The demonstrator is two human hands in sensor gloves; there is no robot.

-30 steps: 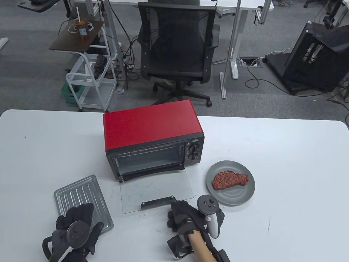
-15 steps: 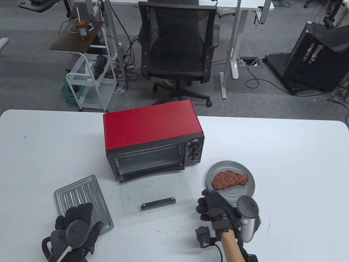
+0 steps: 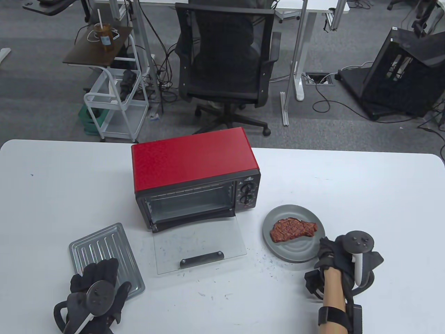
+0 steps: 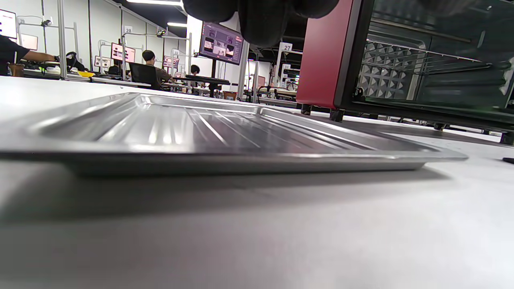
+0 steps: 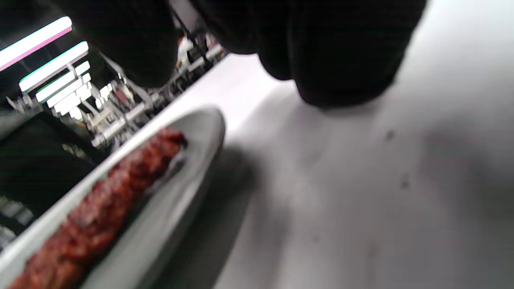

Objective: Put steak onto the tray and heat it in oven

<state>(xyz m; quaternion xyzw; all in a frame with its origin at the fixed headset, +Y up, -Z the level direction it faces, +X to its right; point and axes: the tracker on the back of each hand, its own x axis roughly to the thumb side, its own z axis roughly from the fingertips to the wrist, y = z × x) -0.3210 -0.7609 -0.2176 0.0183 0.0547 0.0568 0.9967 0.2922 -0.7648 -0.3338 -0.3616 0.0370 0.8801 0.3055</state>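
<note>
A browned steak (image 3: pixel 293 229) (image 5: pixel 100 208) lies on a round grey plate (image 3: pixel 295 256) (image 5: pixel 192 160) right of the red oven (image 3: pixel 194 163) (image 4: pixel 325 56). The oven's glass door (image 3: pixel 200 243) lies folded down flat on the table, and the cavity looks empty. A ridged metal tray (image 3: pixel 100 248) (image 4: pixel 241 132) sits on the table at the oven's front left. My left hand (image 3: pixel 100 268) rests with straight fingers on the tray's near end. At the plate's right rim my right hand (image 3: pixel 325 245) holds nothing, its fingers (image 5: pixel 341 60) loosely bent just over the table.
The oven's two dials (image 3: pixel 246 194) face me on its right side. A black office chair (image 3: pixel 226 55) with someone seated stands beyond the table's far edge, and a white cart (image 3: pixel 114 104) is at the back left.
My right hand left the oven door handle and swung right, round the plate's near side to its right rim. The left hand, tray and steak stayed put.
</note>
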